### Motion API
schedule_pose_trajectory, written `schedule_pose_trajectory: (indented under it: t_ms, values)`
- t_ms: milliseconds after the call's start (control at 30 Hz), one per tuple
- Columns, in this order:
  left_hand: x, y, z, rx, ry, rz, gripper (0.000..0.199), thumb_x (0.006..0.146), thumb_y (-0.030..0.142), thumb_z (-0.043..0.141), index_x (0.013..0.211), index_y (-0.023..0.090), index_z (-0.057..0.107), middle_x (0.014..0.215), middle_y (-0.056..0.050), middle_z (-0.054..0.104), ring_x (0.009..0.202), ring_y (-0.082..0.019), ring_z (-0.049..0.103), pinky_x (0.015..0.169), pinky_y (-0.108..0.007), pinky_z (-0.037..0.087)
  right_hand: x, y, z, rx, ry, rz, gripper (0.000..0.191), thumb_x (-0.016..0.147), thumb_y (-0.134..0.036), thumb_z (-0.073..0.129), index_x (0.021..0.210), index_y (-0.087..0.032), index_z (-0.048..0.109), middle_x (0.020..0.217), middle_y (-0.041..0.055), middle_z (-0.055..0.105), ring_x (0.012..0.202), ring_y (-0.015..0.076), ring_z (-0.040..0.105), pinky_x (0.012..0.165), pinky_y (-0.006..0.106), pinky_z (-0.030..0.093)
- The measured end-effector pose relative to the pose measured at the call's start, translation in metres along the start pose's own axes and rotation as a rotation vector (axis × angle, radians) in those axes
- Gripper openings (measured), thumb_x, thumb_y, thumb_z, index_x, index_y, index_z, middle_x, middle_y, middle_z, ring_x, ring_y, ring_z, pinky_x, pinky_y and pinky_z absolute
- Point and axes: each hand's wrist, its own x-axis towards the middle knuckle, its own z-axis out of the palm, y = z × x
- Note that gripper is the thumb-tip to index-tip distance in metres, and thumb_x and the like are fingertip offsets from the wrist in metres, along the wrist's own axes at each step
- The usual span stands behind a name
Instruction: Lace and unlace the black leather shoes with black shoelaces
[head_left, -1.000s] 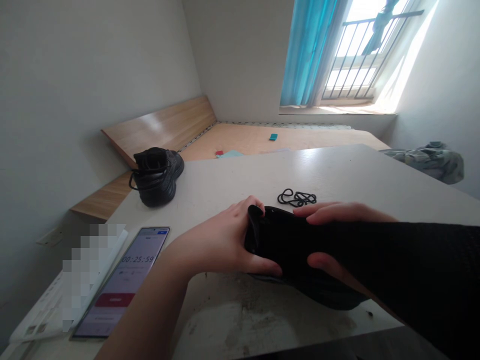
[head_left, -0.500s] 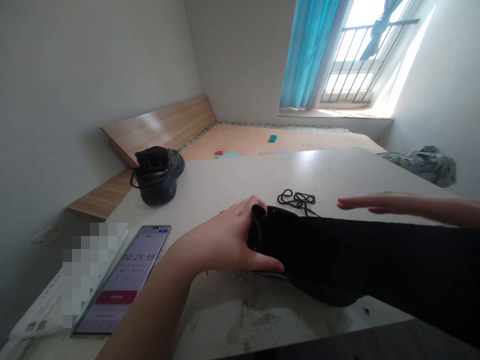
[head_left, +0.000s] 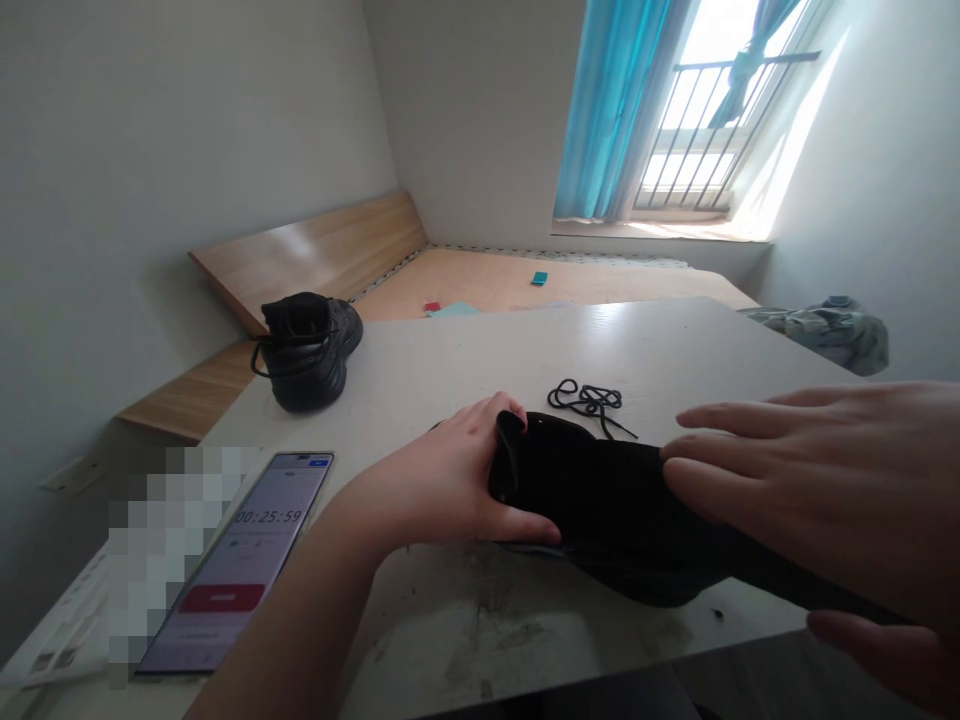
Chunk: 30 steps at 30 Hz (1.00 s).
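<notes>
A black shoe (head_left: 637, 575) lies on the white table (head_left: 480, 360) in front of me. My left hand (head_left: 442, 490) grips its left end, the fingers over the far side and the thumb along the near side, beside an upturned black flap (head_left: 508, 455). From the right, a long black cloth-covered shape (head_left: 787, 585) runs up to the shoe; where the two meet is too dark to make out. Over that cloth lies my right hand (head_left: 795, 480), open, its fingers stretched out to the left. A loose black shoelace (head_left: 589, 398) is bunched just beyond the shoe.
A second black shoe (head_left: 307, 355), with its lace, stands at the table's left edge. Nearer me are a phone (head_left: 240, 560) showing a timer and some white papers (head_left: 67, 625). Beyond the table is a wooden bed board (head_left: 480, 270); crumpled fabric (head_left: 832, 330) lies at right.
My right hand has come nearer and lowered from beyond the black cloth onto it. My left hand keeps its grip on the shoe. The whole view has shifted slightly.
</notes>
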Motion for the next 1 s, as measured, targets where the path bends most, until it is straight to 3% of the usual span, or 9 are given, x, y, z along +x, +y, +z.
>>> schedule_pose_trajectory:
  t_ms: [100,167,200,300,367,467,600,767,1000]
  values:
    - [0.000,-0.001,0.000,0.013,-0.002,0.001,0.059,0.064,0.052,0.081,0.104,0.027,0.046,0.112,-0.001,0.056,0.101,-0.026,0.057,0.087,-0.039,0.047,0.018,-0.010,-0.006,-0.075,-0.082,-0.214,0.061,0.067,-0.064,0.063,0.118,-0.030,0.067,0.123,0.0103,0.068,0.113,0.0328,0.060,0.083,0.051,0.048]
    - [0.001,-0.002,0.001,0.021,-0.006,0.003,0.059,0.064,0.053,0.081,0.105,0.027,0.045,0.112,-0.001,0.055,0.101,-0.025,0.057,0.087,-0.039,0.047,0.031,-0.020,-0.013,-0.160,-0.184,-0.128,0.070,0.054,-0.057,0.078,0.116,-0.025,0.067,0.128,0.0145,0.064,0.118,0.0385,0.056,0.085,0.052,0.048]
    - [0.001,-0.002,0.001,0.023,-0.007,0.005,0.059,0.064,0.052,0.081,0.105,0.027,0.045,0.112,-0.001,0.055,0.100,-0.025,0.056,0.087,-0.039,0.046,0.037,-0.025,-0.017,-0.185,-0.273,-0.069,0.067,0.051,-0.052,0.082,0.111,-0.024,0.068,0.122,0.0151,0.066,0.112,0.0381,0.059,0.083,0.051,0.049]
    - [0.003,-0.002,0.001,0.023,-0.012,0.005,0.058,0.065,0.051,0.081,0.104,0.027,0.044,0.111,-0.001,0.055,0.100,-0.024,0.056,0.087,-0.038,0.046,0.048,-0.034,-0.024,-0.135,-0.458,0.037,0.041,0.056,-0.032,0.082,0.095,-0.025,0.070,0.098,0.0102,0.072,0.089,0.0289,0.066,0.076,0.043,0.051]
    - [0.003,-0.002,0.002,0.022,-0.020,-0.003,0.058,0.065,0.050,0.081,0.103,0.027,0.044,0.109,0.000,0.056,0.098,-0.024,0.057,0.086,-0.038,0.047,0.050,-0.037,-0.026,-0.039,-0.459,0.033,0.024,0.064,-0.024,0.073,0.088,-0.026,0.069,0.089,0.0065,0.071,0.078,0.0242,0.066,0.068,0.038,0.049]
    - [0.002,-0.003,0.002,0.019,-0.030,-0.015,0.058,0.065,0.050,0.081,0.103,0.028,0.043,0.109,0.000,0.056,0.097,-0.024,0.057,0.083,-0.037,0.047,0.052,-0.040,-0.027,0.028,-0.460,0.054,0.006,0.074,-0.023,0.063,0.076,-0.026,0.067,0.075,0.0033,0.068,0.063,0.0213,0.063,0.056,0.033,0.042]
    - [0.002,-0.004,0.003,0.013,-0.041,-0.026,0.061,0.065,0.048,0.081,0.106,0.028,0.042,0.111,-0.002,0.057,0.097,-0.025,0.058,0.081,-0.037,0.048,0.062,-0.047,-0.023,-0.024,-0.547,0.112,0.011,0.081,-0.024,0.061,0.074,-0.024,0.069,0.073,0.0035,0.068,0.063,0.0218,0.064,0.054,0.031,0.037]
    - [0.003,-0.003,0.002,0.022,-0.038,-0.025,0.059,0.066,0.048,0.080,0.105,0.027,0.042,0.110,-0.003,0.059,0.100,-0.027,0.059,0.084,-0.039,0.049,0.076,-0.055,-0.017,-0.018,-0.507,0.108,0.009,0.084,-0.025,0.063,0.078,-0.024,0.069,0.083,0.0031,0.070,0.075,0.0242,0.068,0.057,0.031,0.040]
    - [0.003,-0.002,0.002,0.009,-0.050,-0.019,0.059,0.066,0.047,0.080,0.106,0.027,0.042,0.111,-0.003,0.060,0.106,-0.028,0.058,0.090,-0.042,0.047,0.091,-0.065,0.003,-0.004,-0.482,-0.044,0.008,0.079,-0.020,0.068,0.085,-0.017,0.072,0.082,0.0071,0.068,0.066,0.0233,0.067,0.051,0.031,0.041]
